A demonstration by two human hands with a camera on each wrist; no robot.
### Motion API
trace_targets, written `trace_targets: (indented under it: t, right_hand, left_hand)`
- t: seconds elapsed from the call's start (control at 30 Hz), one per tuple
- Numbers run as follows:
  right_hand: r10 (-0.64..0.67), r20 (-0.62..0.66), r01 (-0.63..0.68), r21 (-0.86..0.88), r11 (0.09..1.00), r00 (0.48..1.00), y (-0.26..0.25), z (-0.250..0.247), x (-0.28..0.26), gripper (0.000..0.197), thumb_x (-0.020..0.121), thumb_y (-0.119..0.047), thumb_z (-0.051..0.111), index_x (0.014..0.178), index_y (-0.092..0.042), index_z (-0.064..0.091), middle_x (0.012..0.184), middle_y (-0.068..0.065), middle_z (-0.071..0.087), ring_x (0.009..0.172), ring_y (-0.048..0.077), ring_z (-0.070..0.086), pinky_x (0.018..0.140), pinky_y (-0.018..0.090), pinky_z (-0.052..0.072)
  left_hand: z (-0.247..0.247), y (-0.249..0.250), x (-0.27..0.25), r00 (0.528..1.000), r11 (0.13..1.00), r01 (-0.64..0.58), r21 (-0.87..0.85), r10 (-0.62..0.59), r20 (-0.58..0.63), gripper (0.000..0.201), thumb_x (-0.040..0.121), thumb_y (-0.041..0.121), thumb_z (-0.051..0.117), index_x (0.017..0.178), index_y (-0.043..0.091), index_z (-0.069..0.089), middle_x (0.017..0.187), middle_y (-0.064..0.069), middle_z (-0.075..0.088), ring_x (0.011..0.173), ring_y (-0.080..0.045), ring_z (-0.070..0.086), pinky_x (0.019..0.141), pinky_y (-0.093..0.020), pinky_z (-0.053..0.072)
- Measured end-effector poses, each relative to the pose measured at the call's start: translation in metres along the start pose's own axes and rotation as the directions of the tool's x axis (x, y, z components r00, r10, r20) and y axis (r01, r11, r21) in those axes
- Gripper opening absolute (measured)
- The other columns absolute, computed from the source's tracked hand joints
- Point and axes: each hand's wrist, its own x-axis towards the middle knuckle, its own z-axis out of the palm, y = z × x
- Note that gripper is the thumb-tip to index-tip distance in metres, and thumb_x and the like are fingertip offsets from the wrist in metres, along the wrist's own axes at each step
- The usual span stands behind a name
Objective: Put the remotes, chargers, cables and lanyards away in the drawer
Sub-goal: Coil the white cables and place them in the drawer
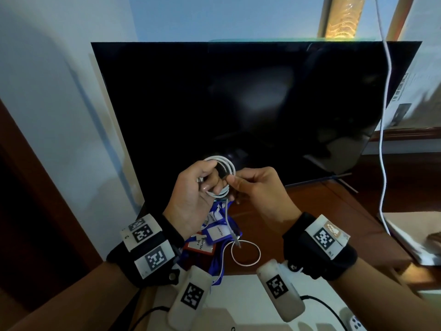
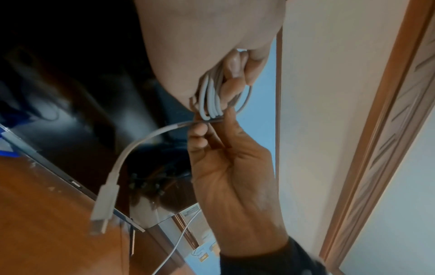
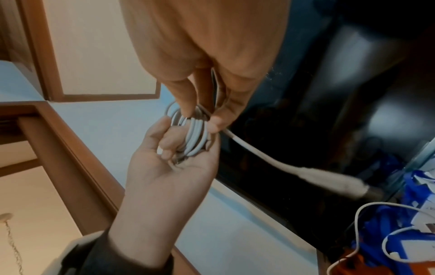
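Note:
A white cable point(image 1: 223, 174) is wound into a small coil held up in front of the TV. My left hand point(image 1: 210, 181) grips the coil point(image 2: 210, 101), fingers curled through it. My right hand point(image 1: 235, 183) pinches the cable's loose tail beside the coil point(image 3: 194, 136). The tail hangs down and ends in a white plug point(image 2: 101, 210). Below the hands, blue lanyards with badge holders point(image 1: 216, 232) lie in a pile on the wooden top, with a second white cable point(image 1: 247, 254) looped across them. No drawer is plainly visible.
A large dark TV point(image 1: 250, 103) stands close behind the hands on the brown wooden cabinet point(image 1: 310, 211). Another white cord point(image 1: 384, 139) hangs down at the right, over papers point(image 1: 405, 235). A blue wall and a wooden door frame point(image 1: 28, 187) are at the left.

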Motion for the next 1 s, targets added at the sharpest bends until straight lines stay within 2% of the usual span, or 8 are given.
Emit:
trace_targets:
  t: [0.17,0.3,0.4,0.47,0.6,0.73,0.9,1.0]
  right_hand:
    - [-0.041,-0.071,0.035,-0.087,0.996,0.997,-0.002,-0.008,0.002,0.021,0.09,-0.005,0.06,0.08,0.012,0.067,0.073,0.024,0.06,0.057,0.024,0.056,0.054,0.022,0.046]
    - [-0.045,-0.064,0.035,-0.149,0.988,0.997,-0.004,-0.015,0.0,0.019,0.089,-0.005,0.061,0.079,0.009,0.068,0.074,0.022,0.062,0.057,0.025,0.058,0.052,0.021,0.046]
    - [-0.018,-0.076,0.004,-0.179,0.984,0.997,0.001,-0.02,0.0,0.019,0.09,-0.005,0.061,0.079,0.008,0.069,0.074,0.022,0.063,0.058,0.026,0.059,0.053,0.023,0.047]
    - [0.009,-0.082,-0.026,-0.204,0.979,0.997,0.003,-0.022,0.0,0.02,0.09,-0.006,0.06,0.078,0.008,0.069,0.073,0.022,0.064,0.059,0.028,0.06,0.055,0.027,0.048]
    - [0.032,-0.078,-0.051,-0.259,0.965,0.996,0.004,-0.025,0.001,0.021,0.09,-0.008,0.061,0.077,0.007,0.069,0.072,0.021,0.066,0.062,0.035,0.062,0.06,0.034,0.052]
    - [0.058,-0.08,-0.076,-0.245,0.967,0.995,0.004,-0.026,0.002,0.02,0.09,-0.007,0.061,0.077,0.007,0.069,0.07,0.023,0.066,0.059,0.03,0.061,0.057,0.028,0.052]
    - [0.044,-0.047,-0.055,-0.262,0.963,0.998,0.004,-0.025,0.001,0.018,0.091,-0.007,0.059,0.08,0.004,0.069,0.07,0.02,0.066,0.059,0.025,0.061,0.057,0.024,0.051]
    - [0.033,-0.003,-0.033,-0.142,0.989,0.999,0.003,-0.027,-0.001,0.019,0.094,-0.002,0.052,0.09,0.003,0.07,0.075,0.026,0.065,0.063,0.027,0.059,0.058,0.023,0.052]
  left_hand:
    - [0.003,-0.004,-0.004,0.998,0.984,-0.008,0.177,0.018,-0.052,0.042,0.095,0.017,0.042,0.054,0.02,0.045,0.057,0.004,0.042,0.053,-0.006,0.047,0.061,-0.023,0.046]
    - [-0.01,-0.009,-0.002,0.996,0.861,0.039,0.507,0.009,-0.091,0.032,0.089,0.039,0.048,0.091,0.012,0.065,0.071,0.015,0.057,0.075,-0.004,0.054,0.08,-0.03,0.04]
    - [-0.016,-0.008,0.001,0.998,0.766,0.029,0.642,0.014,-0.062,0.026,0.093,0.034,0.052,0.116,0.026,0.06,0.085,0.016,0.063,0.083,0.003,0.057,0.078,-0.018,0.04]
    - [-0.02,-0.006,0.003,0.999,0.666,0.013,0.746,0.025,-0.04,0.039,0.092,0.03,0.058,0.13,0.036,0.048,0.099,0.015,0.063,0.094,0.008,0.057,0.076,-0.009,0.039]
    - [-0.027,0.0,0.007,0.995,0.448,-0.075,0.891,0.094,0.036,0.029,0.088,0.036,0.063,0.116,0.029,0.065,0.099,0.017,0.067,0.097,0.006,0.06,0.084,-0.011,0.045]
    - [-0.033,0.008,0.01,0.999,0.548,-0.038,0.836,-0.011,0.053,0.023,0.082,0.04,0.068,0.099,0.024,0.074,0.089,0.01,0.074,0.088,0.002,0.067,0.084,-0.02,0.049]
    - [-0.03,0.004,0.008,1.0,0.674,-0.012,0.738,-0.008,0.024,0.011,0.08,0.022,0.073,0.089,0.017,0.075,0.081,0.0,0.075,0.076,-0.007,0.07,0.068,-0.012,0.049]
    - [-0.031,0.002,0.007,1.0,0.744,-0.008,0.668,0.02,-0.011,0.008,0.08,0.018,0.072,0.087,0.016,0.074,0.079,-0.002,0.075,0.074,-0.011,0.071,0.059,-0.01,0.045]
